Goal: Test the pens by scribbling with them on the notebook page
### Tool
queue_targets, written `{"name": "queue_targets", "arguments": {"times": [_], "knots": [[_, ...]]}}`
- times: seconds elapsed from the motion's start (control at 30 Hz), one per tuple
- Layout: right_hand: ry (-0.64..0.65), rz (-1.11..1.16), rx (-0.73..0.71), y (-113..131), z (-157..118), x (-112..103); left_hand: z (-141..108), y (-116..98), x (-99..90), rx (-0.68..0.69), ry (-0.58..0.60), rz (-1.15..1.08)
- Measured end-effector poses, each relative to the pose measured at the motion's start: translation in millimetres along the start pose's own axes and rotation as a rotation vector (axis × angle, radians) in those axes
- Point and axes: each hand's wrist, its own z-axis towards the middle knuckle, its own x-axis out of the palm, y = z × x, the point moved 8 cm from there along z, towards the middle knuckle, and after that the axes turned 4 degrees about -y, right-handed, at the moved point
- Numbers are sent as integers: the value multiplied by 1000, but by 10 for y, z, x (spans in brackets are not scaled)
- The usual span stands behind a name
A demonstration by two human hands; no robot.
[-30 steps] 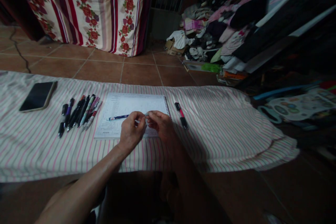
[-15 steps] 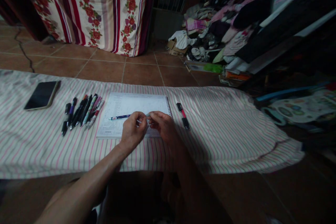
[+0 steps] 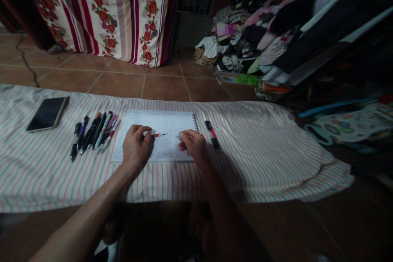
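My left hand (image 3: 137, 143) is over the left half of a spiral notebook (image 3: 167, 151), with thumb and fingers closed around a pen mostly hidden in the grip. A thin red piece (image 3: 158, 135) with a fine dark tip sticks out from those fingers towards the right, like an exposed refill. My right hand (image 3: 193, 143) is above the notebook's right side, its fingertips pinching a small pale piece (image 3: 177, 135) too small to name. A gap separates the two pieces.
Several pens (image 3: 95, 133) lie bunched left of the notebook, with a phone (image 3: 47, 113) farther left. A red-and-black marker (image 3: 212, 135) lies to its right. All rest on a striped cloth (image 3: 260, 151). Beyond are a floral curtain (image 3: 121, 12) and a clothes pile (image 3: 245, 37).
My hands have come apart from where they met over the notebook. My left hand has moved left onto the pen that lay there; the red piece now shows. My right hand stays nearly in place.
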Motion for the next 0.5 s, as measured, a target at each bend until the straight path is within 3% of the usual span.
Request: {"name": "queue_targets", "arguments": {"times": [0.23, 0.5], "knots": [[-4, -7, 27, -16, 21, 13, 25, 110, -16, 24, 41, 119], [-155, 54, 64, -33, 86, -221, -17, 73, 5, 77, 57, 217]]}}
